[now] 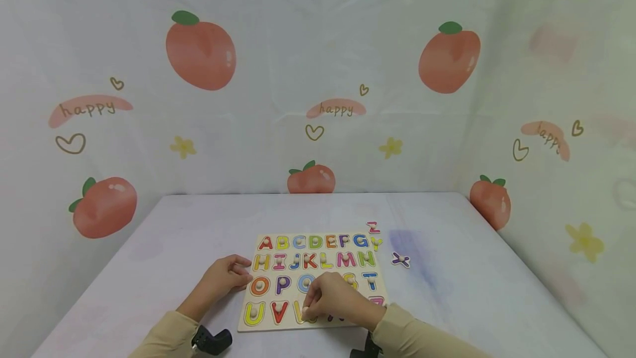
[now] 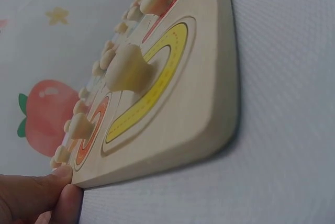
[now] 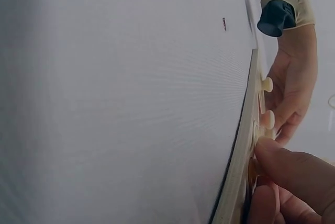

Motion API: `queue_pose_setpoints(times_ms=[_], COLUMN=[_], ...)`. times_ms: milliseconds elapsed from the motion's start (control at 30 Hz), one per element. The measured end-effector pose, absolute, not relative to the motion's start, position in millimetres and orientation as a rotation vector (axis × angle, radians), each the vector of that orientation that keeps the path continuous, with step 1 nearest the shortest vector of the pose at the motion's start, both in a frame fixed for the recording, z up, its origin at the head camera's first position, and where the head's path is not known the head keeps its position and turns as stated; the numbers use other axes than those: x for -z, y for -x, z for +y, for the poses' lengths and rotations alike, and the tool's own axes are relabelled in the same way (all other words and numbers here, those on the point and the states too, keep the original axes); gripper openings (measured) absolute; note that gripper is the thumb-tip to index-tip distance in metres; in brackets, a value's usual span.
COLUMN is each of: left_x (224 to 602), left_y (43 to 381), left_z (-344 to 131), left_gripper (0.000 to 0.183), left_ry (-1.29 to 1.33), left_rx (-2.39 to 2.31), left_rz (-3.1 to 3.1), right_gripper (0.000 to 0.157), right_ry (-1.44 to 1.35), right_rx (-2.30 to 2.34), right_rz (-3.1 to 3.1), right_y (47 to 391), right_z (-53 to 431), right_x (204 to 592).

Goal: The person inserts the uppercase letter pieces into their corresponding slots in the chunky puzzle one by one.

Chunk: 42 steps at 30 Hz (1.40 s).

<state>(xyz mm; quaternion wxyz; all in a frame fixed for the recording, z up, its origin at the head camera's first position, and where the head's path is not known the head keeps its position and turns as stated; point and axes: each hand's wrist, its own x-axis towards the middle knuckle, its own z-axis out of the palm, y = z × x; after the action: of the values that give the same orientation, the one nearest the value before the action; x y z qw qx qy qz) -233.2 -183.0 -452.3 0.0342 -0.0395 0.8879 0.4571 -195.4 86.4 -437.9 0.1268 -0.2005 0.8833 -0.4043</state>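
A wooden alphabet puzzle board [image 1: 268, 330] lies on the table, with knobbed letter pieces in its recesses. My right hand [image 1: 334, 298] pinches the knob of the yellow letter W piece [image 1: 298, 311] between thumb and fingers, low over the bottom row beside the red V [image 1: 279, 312]. It covers part of the two lower rows. My left hand [image 1: 224, 278] touches the board's left edge with its fingertips, near the orange O [image 1: 260, 286]. In the left wrist view, those fingertips [image 2: 63, 174] rest against the edge beyond the yellow U [image 2: 175, 51].
Three loose letter pieces lie at the board's right: a pink Z [image 1: 373, 228] behind the corner, a yellow Y [image 1: 376, 243] by the edge, and a purple X [image 1: 401, 259] farther out. A white fabric backdrop [image 1: 268, 142] stands behind the table [image 1: 199, 220].
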Motion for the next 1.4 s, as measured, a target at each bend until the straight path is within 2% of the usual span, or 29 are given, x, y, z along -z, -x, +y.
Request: queue_pose_setpoints(times_ms=[867,1133,1400], left_x=[454,452,451], left_y=[232,233,233], left_z=[-184,-183,-183], left_gripper=[0.034,0.035,0.035], left_ry=[0.106,0.109,0.115], left_rx=[-1.377,-1.378,-1.377], left_rz=[2.764,2.758,2.757], right_gripper=[0.019,0.021,0.028], right_ry=[0.63,0.673,0.612], right_rx=[1.065,1.192,1.396], right_rz=[2.55,2.519,2.587], right_y=[198,210,234], right_z=[89,118,173], right_x=[434,421,404])
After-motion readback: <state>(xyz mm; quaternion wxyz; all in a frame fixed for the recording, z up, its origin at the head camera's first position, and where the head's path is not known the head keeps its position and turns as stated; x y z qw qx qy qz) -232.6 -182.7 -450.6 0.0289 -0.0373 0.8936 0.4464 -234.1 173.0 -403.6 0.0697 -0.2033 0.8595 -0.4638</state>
